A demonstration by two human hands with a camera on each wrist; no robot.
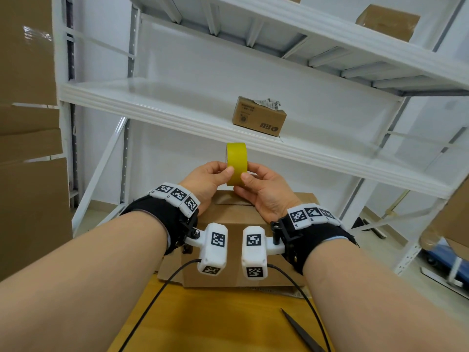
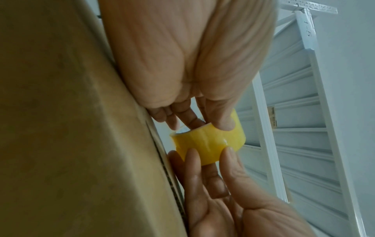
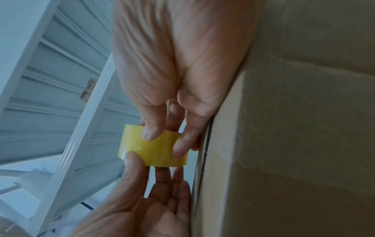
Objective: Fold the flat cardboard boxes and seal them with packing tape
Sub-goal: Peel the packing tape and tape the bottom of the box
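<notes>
Both the left hand (image 1: 206,179) and right hand (image 1: 264,190) pinch the light, stiff, slick yellow packing tape roll (image 1: 236,163) by its rim, probably best held there.

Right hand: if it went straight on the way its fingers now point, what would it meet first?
The right hand already pinches the yellow roll of packing tape; pushing on, it would probably meet the left hand gripping the roll's other side. Depth is unclear.
</notes>
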